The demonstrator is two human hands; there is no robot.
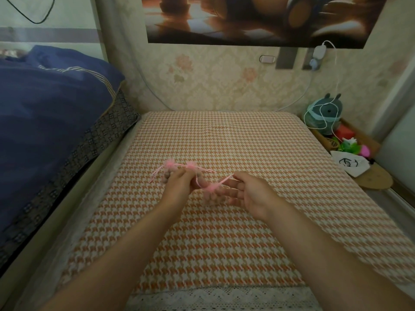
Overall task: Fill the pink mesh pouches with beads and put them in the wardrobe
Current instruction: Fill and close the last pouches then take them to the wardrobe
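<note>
Left hand (179, 184) closed, gripping filled pink pouches (190, 167); right hand (249, 194) half-open, pinching a pouch ribbon (224, 179), mid-table (224, 243).

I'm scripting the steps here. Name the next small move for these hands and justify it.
Probably draw the ribbon taut to cinch the pouch. The right hand pinches the ribbon's end, the left hand grips the other pouches, and the pouch between them looks filled with beads.
</note>
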